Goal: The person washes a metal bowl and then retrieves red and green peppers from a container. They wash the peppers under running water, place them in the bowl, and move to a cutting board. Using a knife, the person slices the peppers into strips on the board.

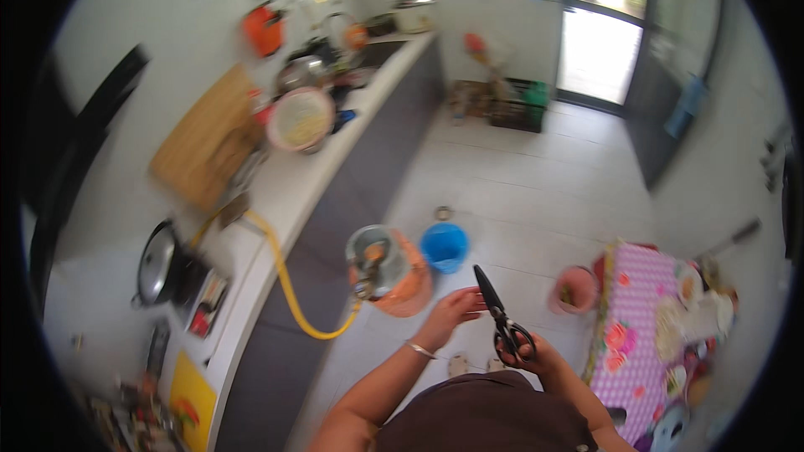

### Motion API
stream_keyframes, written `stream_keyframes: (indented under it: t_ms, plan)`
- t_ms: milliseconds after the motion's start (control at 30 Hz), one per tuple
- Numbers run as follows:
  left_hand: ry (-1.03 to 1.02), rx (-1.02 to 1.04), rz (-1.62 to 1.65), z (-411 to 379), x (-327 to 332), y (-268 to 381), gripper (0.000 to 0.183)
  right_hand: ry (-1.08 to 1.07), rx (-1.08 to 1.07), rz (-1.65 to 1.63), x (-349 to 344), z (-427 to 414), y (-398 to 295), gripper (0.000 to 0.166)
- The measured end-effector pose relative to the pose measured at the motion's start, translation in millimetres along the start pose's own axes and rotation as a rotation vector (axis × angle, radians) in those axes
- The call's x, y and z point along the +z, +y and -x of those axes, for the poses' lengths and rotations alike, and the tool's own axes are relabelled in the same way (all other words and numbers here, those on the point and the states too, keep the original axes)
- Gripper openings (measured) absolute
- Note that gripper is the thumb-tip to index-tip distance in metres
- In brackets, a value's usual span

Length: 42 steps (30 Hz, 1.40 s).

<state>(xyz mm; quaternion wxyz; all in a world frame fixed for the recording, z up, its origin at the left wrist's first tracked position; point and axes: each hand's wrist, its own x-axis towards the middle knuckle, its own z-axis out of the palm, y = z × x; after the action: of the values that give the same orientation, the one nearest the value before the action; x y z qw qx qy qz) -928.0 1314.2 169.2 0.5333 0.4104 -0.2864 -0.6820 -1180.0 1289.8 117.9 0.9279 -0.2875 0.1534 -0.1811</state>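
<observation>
A pair of black kitchen scissors (492,295) is held by its looped handles in my right hand (527,355). The blades look dark and closed together, and they point away from my body. Beside the blades is my left hand (457,311), its fingers stretched toward them and gripping nothing. Whether a fingertip touches the blade cannot be seen. A pale bracelet (421,349) circles the left wrist. Both hands are above the tiled floor in front of my dark clothing.
At left runs a white counter (282,191) with a wooden board (204,138), colander (301,119) and wok (160,260). A yellow hose (286,289) leads to a gas cylinder (402,289) by a blue bucket (445,246). Right are a pink bin (575,289) and a cloth-covered table (628,301).
</observation>
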Motion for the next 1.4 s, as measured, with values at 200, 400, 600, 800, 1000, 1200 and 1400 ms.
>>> stream_keyframes:
  t_ms: [200,400,600,800,1000,1200,1400]
  plan:
    - [0.285,0.097,0.299,40,-36,-14,0.021,-0.189,0.281,0.032,21,-55,4,0.065]
    - [0.637,0.202,0.486,133,-54,-35,0.015,-0.477,0.613,0.055,38,-104,35,0.069]
    - [0.792,0.305,0.483,174,-89,-52,0.023,-0.510,0.713,0.253,67,-138,68,0.047]
    - [0.650,0.023,0.421,187,-110,-54,0.036,-0.355,0.675,0.632,94,-147,97,0.028]
    - [0.524,-0.293,0.226,169,-135,-86,0.038,0.065,0.385,0.661,53,-110,135,0.031]
    - [0.637,-0.348,0.178,195,-185,-93,0.032,0.496,0.356,0.489,42,-38,132,0.036]
    - [0.997,0.132,0.769,294,-274,-77,0.051,0.448,0.451,0.575,7,-56,143,0.031]
